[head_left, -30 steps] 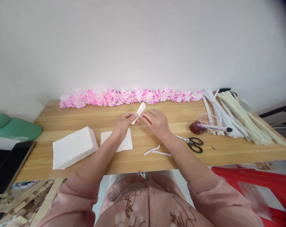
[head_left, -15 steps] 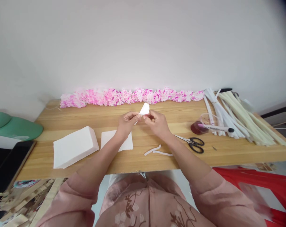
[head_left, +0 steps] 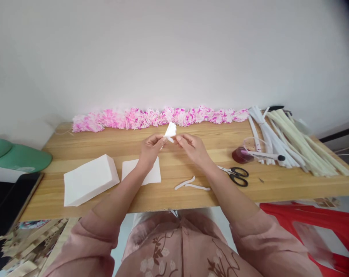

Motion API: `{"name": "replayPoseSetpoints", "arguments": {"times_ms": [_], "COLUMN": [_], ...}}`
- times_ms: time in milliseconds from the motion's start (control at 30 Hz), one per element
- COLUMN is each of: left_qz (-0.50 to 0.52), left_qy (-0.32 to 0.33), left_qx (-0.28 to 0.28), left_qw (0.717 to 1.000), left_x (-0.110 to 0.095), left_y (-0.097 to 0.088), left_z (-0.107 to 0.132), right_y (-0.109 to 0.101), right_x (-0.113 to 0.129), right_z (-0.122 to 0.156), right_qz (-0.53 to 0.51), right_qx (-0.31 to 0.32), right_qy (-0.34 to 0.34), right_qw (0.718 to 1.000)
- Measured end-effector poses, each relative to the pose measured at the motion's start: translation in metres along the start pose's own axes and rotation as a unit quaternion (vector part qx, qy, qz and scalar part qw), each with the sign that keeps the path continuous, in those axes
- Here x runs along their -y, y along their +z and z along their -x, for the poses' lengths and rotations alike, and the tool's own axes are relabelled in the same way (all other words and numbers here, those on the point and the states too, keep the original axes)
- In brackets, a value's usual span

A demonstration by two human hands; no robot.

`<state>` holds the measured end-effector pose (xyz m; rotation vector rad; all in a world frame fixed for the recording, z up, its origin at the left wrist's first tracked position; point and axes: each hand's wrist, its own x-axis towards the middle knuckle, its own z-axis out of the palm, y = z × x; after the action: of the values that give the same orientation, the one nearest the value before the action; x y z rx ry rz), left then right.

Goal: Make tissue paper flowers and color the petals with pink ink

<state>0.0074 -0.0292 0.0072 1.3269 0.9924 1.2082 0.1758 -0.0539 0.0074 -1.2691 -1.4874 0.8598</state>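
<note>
A small folded piece of white tissue paper stands up between my hands, fanned at its upper right edge. My left hand pinches its lower left end between thumb and finger. A short white strip runs across the base of the tissue. My right hand is closed in a pinch at the right end of this strip; its fingertips partly hide what they hold. Below my hands, two short white strips lie on the table. Black-handled scissors lie beside my right forearm, which covers part of the blades.
A white tissue stack and a flat white sheet lie left. Pink-and-white ruffled paper lines the wall. To the right are a cup of dark red liquid, a marker and strip bundles. A green cap sits far left.
Both hands have shifted slightly left with the tissue. My right fingers have moved a little away from it, and more of the white strip shows at its base.
</note>
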Motion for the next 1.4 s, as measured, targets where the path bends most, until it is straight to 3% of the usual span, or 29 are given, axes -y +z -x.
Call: {"name": "replayPoseSetpoints", "arguments": {"times_ms": [100,200,400,500,733,1233,1333,1400], "left_qz": [0.071,0.119,0.16,0.172,0.185,0.179,0.187,0.193], "left_qy": [-0.055,-0.084,-0.138,-0.151,-0.189,-0.195,-0.178,-0.155], "left_qx": [0.004,0.015,0.064,0.106,0.144,0.16,0.151,0.135], "left_qw": [0.996,0.989,0.975,0.968,0.954,0.951,0.954,0.959], "left_x": [-0.0016,-0.0029,-0.0076,-0.0096,-0.0089,-0.0097,-0.0085,-0.0069], "left_y": [-0.0001,0.0001,0.0018,0.0007,-0.0034,-0.0042,-0.002,0.0017], "left_z": [-0.0015,-0.0019,-0.0002,-0.0002,-0.003,-0.0025,-0.0008,0.0018], "right_y": [-0.0018,0.0007,0.0007,-0.0025,-0.0061,-0.0067,-0.0028,0.0018], "right_x": [-0.0023,-0.0039,-0.0031,-0.0026,0.0016,0.0017,0.0003,-0.0004], "right_z": [0.0007,0.0012,0.0001,-0.0011,-0.0028,0.0,0.0023,0.0052], "right_qz": [0.163,0.248,0.302,0.292,0.266,0.347,0.334,0.297], "right_qx": [-0.063,-0.07,-0.082,-0.054,-0.046,-0.044,-0.062,-0.087], "right_qy": [-0.151,-0.268,-0.345,-0.382,-0.39,-0.4,-0.372,-0.336], "right_qw": [0.973,0.928,0.885,0.875,0.88,0.847,0.864,0.89]}}
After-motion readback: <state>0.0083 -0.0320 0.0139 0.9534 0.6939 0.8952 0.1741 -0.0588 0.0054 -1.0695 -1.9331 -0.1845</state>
